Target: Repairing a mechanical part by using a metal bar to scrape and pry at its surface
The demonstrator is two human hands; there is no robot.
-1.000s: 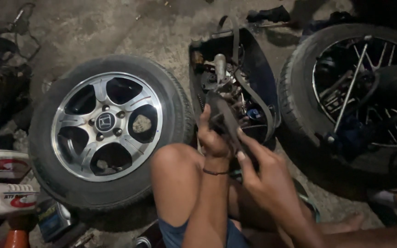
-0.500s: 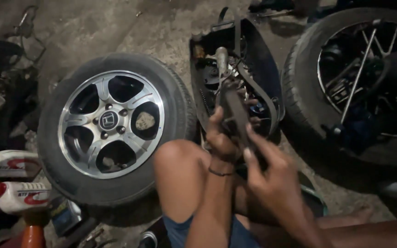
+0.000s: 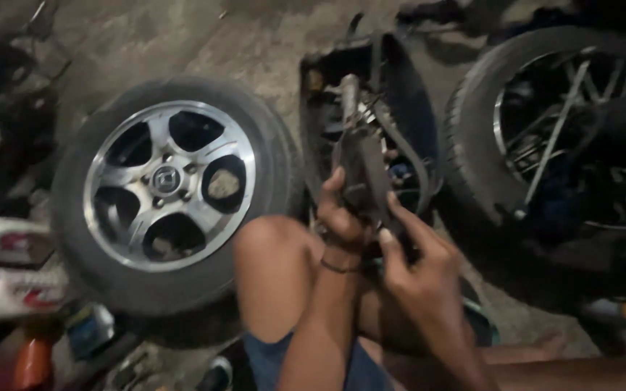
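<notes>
Both my hands hold a dark, greasy metal part (image 3: 362, 174) up in front of me, above my bent knee (image 3: 273, 253). My left hand (image 3: 342, 213) grips its lower left side, thumb up along it. My right hand (image 3: 418, 264) closes around its lower right end. Behind the part stands a black plastic tub (image 3: 407, 87) with tools, a belt and other dark pieces inside. The picture is blurred, so the part's exact shape is unclear.
A car wheel with a silver alloy rim (image 3: 168, 192) lies flat on the concrete floor at left. A spoked motorcycle wheel (image 3: 566, 123) stands at right. White and red bottles (image 3: 9, 289), an orange bottle (image 3: 34, 362) and small items lie at lower left.
My hands have lifted the dark part a little higher and turned it more upright. The view has shifted slightly, so the car wheel sits further right in frame.
</notes>
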